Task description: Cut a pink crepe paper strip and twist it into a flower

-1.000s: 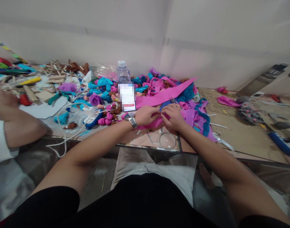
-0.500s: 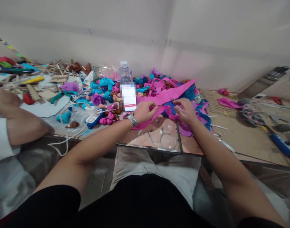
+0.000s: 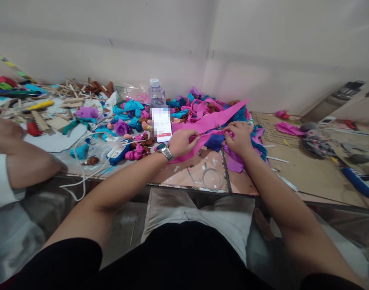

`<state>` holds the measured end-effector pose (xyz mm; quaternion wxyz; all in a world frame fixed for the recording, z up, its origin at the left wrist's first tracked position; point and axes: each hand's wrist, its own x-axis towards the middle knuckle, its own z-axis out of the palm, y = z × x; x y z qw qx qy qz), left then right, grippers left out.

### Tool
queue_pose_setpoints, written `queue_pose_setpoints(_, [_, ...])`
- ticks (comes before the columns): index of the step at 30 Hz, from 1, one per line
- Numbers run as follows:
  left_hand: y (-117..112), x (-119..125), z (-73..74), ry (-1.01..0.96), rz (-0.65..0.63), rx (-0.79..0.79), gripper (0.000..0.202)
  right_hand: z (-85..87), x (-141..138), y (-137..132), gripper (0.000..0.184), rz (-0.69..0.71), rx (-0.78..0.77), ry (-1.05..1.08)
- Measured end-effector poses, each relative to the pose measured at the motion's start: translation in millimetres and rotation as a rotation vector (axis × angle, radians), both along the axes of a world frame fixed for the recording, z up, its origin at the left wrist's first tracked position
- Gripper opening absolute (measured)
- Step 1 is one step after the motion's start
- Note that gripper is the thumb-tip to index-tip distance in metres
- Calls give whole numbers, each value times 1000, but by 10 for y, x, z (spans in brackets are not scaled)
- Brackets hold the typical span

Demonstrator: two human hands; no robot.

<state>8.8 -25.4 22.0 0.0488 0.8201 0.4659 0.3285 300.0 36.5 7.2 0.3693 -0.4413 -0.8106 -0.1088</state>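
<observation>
A pink crepe paper strip stretches between my two hands over the table. My left hand, with a metal watch on its wrist, pinches the strip's left part. My right hand has its fingers closed on the strip's right end. Just below lies a dark blue piece of paper, close to my right fingers. Behind the hands a wider pink strip slants up to the right. Purple paper hangs under my right hand.
A phone leans before a plastic bottle. Rolled paper flowers and a white cable lie leftward. A clear ring rests near the front edge. Another person's arm is at far left. Cardboard covers the right.
My right hand's fingers have closed in on the pink strip, which now runs straighter between the hands. More of the dark blue paper shows below it. The left hand keeps its pinch.
</observation>
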Motion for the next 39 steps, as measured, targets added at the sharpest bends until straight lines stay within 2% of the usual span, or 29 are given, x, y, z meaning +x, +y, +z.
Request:
queue_pose_setpoints(6, [60, -7, -56, 131, -39, -52, 26, -52, -28, -8, 24, -40, -125, -85])
queue_pose_setpoints(11, [33, 16, -54, 113, -51, -64, 25, -14, -211, -174, 43, 89, -150, -118])
queue_pose_setpoints(15, [29, 28, -42, 128, -59, -77, 22, 1, -325, -276, 35, 187, -121, -139])
queue_pose_setpoints(22, [33, 15, -64, 108, -69, -53, 25, -55, -318, -235, 24, 203, -107, -130])
queue_pose_setpoints(39, [-7, 26, -22, 116, -26, -78, 28, -44, -330, -254, 24, 227, -157, -108])
